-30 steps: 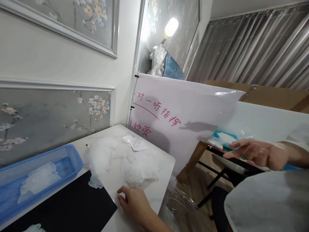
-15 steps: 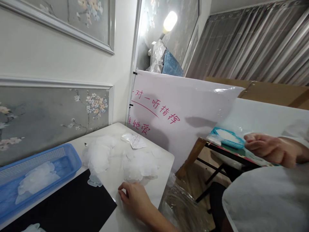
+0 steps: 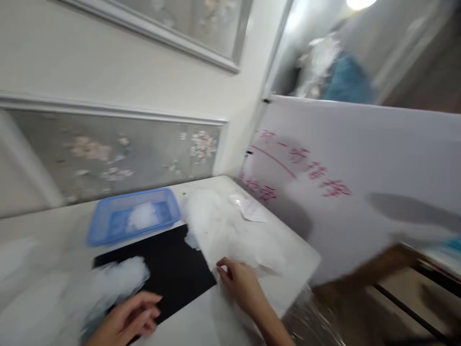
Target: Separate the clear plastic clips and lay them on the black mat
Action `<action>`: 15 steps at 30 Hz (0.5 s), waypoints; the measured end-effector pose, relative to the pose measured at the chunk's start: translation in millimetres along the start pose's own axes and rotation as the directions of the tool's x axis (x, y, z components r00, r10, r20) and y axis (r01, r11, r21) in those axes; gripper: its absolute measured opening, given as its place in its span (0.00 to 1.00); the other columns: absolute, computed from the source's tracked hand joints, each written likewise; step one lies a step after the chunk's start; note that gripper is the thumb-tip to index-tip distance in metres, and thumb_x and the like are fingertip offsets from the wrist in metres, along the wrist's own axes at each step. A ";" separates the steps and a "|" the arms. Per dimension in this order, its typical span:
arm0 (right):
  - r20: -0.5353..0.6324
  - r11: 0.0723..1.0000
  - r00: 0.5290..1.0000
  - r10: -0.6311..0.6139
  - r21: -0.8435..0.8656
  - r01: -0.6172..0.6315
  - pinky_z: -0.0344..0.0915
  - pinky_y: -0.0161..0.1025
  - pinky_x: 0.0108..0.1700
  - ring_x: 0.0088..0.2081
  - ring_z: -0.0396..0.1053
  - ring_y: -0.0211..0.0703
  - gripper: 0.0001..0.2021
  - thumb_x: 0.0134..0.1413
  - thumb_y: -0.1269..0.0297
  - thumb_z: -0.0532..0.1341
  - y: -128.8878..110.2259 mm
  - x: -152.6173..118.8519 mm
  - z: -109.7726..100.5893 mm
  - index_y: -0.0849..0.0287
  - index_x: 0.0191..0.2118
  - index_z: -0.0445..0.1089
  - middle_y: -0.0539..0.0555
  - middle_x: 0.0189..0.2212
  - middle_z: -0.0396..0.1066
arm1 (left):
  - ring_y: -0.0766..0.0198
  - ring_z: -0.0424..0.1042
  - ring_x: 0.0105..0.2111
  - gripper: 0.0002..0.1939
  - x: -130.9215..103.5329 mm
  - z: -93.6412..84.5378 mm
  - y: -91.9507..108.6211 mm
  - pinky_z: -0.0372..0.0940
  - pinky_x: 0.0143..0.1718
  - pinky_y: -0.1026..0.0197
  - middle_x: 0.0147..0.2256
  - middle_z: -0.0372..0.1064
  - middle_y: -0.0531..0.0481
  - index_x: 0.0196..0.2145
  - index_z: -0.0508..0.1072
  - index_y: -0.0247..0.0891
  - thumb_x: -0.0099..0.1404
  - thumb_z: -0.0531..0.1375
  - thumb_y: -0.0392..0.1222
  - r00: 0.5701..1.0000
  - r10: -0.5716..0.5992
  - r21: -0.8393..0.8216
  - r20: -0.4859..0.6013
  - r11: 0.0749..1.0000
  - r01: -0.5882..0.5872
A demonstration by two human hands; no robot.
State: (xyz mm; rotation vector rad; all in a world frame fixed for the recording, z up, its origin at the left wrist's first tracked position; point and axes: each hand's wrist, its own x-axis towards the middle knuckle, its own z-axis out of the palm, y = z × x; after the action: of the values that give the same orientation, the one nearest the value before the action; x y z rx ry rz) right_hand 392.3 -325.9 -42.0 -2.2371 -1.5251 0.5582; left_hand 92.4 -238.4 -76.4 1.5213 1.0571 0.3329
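My left hand (image 3: pixel 131 317) is over the lower left edge of a black sheet (image 3: pixel 173 274), beside a pile of translucent white pieces (image 3: pixel 126 278). Its fingers are loosely bent and apart, with nothing seen in them. My right hand (image 3: pixel 239 281) rests on the white table just right of the sheet's corner. Its thumb and forefinger are curled close together; whether something small is between them cannot be made out. Another heap of translucent pieces (image 3: pixel 255 245) lies just beyond it, and one more (image 3: pixel 201 211) touches the sheet's far corner.
A blue basket (image 3: pixel 104 226) holding white pieces stands behind the sheet. A small clear packet (image 3: pixel 252 209) lies near the table's back edge. More blurred white pieces (image 3: pixel 39 298) are at left. A white board (image 3: pixel 360 158) with red writing stands behind; crumpled clear plastic (image 3: pixel 313 322) is below right.
The view has swung left, so the whole basket and more of the sheet show. My left hand has come into view at the bottom; the other person's hand at right is out of view.
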 end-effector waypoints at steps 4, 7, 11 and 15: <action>0.104 0.961 0.955 -0.278 0.034 0.276 0.63 0.38 0.36 0.31 0.73 0.45 0.14 0.63 0.62 0.53 -15.3 0.0 10.9 0.56 0.47 0.74 0.52 0.27 0.75 | 0.60 0.75 0.35 0.24 -27.5 14.5 30.8 0.70 0.40 0.57 0.37 0.76 0.45 0.40 0.74 0.37 0.61 0.60 0.62 0.993 0.077 -0.038 0.092 0.997 -0.074; 0.146 0.864 0.853 -0.501 0.135 0.485 0.66 0.39 0.38 0.33 0.73 0.46 0.15 0.61 0.63 0.54 -41.1 5.6 26.1 0.58 0.49 0.72 0.54 0.32 0.74 | 0.61 0.74 0.31 0.16 -38.0 20.9 41.4 0.68 0.36 0.59 0.31 0.75 0.47 0.31 0.73 0.37 0.65 0.58 0.53 0.986 0.166 0.040 -0.023 0.986 -0.165; 0.093 0.780 0.781 -0.618 0.195 0.594 0.67 0.44 0.43 0.38 0.71 0.48 0.18 0.61 0.62 0.54 -84.6 20.9 52.2 0.60 0.54 0.68 0.59 0.41 0.71 | 0.56 0.73 0.46 0.11 -39.7 20.5 36.0 0.66 0.49 0.53 0.43 0.75 0.44 0.42 0.75 0.39 0.68 0.54 0.41 0.807 0.512 0.465 -0.293 0.814 -0.348; 0.065 0.759 0.766 -0.639 0.217 0.614 0.65 0.46 0.46 0.42 0.68 0.51 0.12 0.51 0.62 0.63 -123.9 40.1 79.2 0.61 0.41 0.70 0.59 0.40 0.69 | 0.46 0.54 0.66 0.25 -32.9 -0.9 20.0 0.48 0.64 0.36 0.62 0.61 0.40 0.62 0.62 0.43 0.69 0.55 0.44 0.812 0.476 0.764 -0.337 0.642 -0.059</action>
State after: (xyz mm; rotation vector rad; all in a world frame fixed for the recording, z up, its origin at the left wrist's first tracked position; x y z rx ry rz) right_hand 267.1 -239.4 -50.4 -1.4258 -2.0600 0.6072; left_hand 82.3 -260.7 -46.7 2.4385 1.4821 0.6144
